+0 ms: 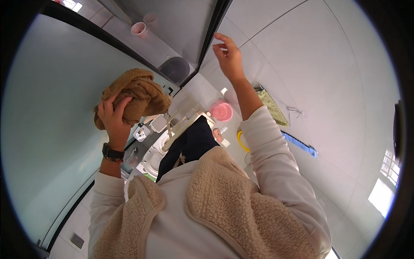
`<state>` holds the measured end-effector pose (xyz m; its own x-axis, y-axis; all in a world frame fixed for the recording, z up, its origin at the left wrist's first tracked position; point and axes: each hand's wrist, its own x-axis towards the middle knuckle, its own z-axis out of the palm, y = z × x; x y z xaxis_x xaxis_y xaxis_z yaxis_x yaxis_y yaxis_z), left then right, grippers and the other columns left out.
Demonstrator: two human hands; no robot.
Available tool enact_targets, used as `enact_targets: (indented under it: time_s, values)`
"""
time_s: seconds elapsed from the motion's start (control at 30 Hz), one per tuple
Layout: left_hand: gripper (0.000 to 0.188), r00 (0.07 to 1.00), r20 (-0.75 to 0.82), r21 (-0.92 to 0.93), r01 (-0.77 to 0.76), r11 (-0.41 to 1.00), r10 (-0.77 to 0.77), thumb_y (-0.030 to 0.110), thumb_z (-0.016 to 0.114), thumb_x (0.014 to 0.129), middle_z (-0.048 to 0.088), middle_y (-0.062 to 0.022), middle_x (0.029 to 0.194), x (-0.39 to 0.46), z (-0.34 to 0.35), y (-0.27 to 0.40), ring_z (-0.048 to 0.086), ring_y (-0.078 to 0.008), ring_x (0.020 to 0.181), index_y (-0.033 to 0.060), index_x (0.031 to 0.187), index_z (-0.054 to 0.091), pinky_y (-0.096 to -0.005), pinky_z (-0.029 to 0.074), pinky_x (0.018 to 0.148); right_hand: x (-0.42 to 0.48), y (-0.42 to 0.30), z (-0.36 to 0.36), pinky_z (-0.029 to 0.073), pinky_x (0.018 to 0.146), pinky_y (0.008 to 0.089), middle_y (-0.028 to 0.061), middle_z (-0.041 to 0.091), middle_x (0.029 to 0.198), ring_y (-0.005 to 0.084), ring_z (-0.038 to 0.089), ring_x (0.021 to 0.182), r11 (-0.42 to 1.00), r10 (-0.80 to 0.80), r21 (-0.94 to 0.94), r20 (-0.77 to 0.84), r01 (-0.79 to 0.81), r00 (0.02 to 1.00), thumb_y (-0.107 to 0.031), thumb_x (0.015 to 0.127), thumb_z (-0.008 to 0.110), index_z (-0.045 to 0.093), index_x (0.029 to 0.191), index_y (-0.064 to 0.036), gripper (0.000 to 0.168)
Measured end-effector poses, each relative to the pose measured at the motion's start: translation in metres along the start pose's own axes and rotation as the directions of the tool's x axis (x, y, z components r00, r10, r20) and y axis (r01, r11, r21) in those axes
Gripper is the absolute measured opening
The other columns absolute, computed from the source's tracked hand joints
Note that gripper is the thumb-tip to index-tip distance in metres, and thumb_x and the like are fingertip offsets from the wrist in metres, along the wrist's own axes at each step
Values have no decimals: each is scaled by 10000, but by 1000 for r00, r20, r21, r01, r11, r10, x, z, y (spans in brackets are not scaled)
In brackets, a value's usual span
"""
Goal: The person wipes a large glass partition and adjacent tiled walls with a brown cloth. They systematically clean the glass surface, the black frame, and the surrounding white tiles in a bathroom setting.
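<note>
A bunched brown terry towel (145, 94) is in my left hand (113, 116), fingers spread over its near side. Behind it stretches a large pale glass panel (55, 84); whether the towel touches the glass I cannot tell. My right hand (230, 60) is raised and holds nothing, its fingers loosely bent and apart. It appears close to the black frame (212, 30) where the glass enclosure meets the white wall (291, 48). A dark watch is on my left wrist.
Below me are a cream-coloured frame (182, 129), a white toilet (152, 162) and a pink basin (221, 110). On the right wall hang an olive cloth (273, 108) and a blue fluffy duster (296, 142). A pink cup (139, 29) shows beyond the black frame.
</note>
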<state>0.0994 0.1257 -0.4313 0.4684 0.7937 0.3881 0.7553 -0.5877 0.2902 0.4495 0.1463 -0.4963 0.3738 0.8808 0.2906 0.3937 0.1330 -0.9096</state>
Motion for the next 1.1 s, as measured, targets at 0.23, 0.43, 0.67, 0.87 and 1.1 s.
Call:
enact_targets:
  time_s: [0.23, 0.43, 0.67, 0.87, 1.1]
  values:
    - [356, 984, 69, -332, 180, 926, -166, 9, 689, 688, 505, -90, 1193, -17, 26, 0, 465, -316, 1105, 98, 1030, 646, -402, 384, 959, 0, -6, -6, 517, 695, 268, 72, 610, 1073, 155, 630, 863, 1000, 17, -13, -67, -18, 998, 14, 814, 586, 582, 1138, -45, 330]
    - [321, 939, 217, -607, 345, 716, -268, -43, 619, 766, 512, -85, 1176, -26, 34, -13, 486, -253, 1130, 48, 1072, 588, -338, 368, 998, 19, 11, -79, 496, 768, 284, 57, 610, 1134, 157, 612, 919, 981, -49, -192, -241, 2, 969, 19, 832, 580, 582, 1158, -80, 340]
    - [349, 702, 595, -765, 644, -8, -393, -16, 597, 821, 546, -55, 1178, -34, 53, -22, 527, -184, 1082, 37, 1159, 531, -324, 423, 959, 63, -25, -168, 466, 837, 356, 74, 574, 1082, 257, 549, 947, 624, -515, -721, -89, 301, 852, 10, 749, 584, 591, 1121, -108, 391]
    - [454, 719, 671, -735, 613, -289, -180, -6, 604, 798, 544, -80, 1203, -14, 109, -33, 524, -198, 1108, 30, 1234, 484, -351, 426, 971, 67, -13, -201, 460, 846, 373, 91, 566, 1103, 294, 537, 1003, 527, -516, -781, 19, 335, 856, 37, 744, 564, 581, 1128, -93, 406]
    - [505, 731, 678, -703, 615, -357, -74, -36, 592, 774, 538, -91, 1218, 22, 195, -32, 522, -216, 1121, 22, 1258, 464, -362, 426, 970, 68, 6, -200, 447, 854, 369, 99, 574, 1104, 293, 539, 994, 336, -668, -850, 90, 407, 739, 38, 725, 572, 588, 1122, -84, 415]
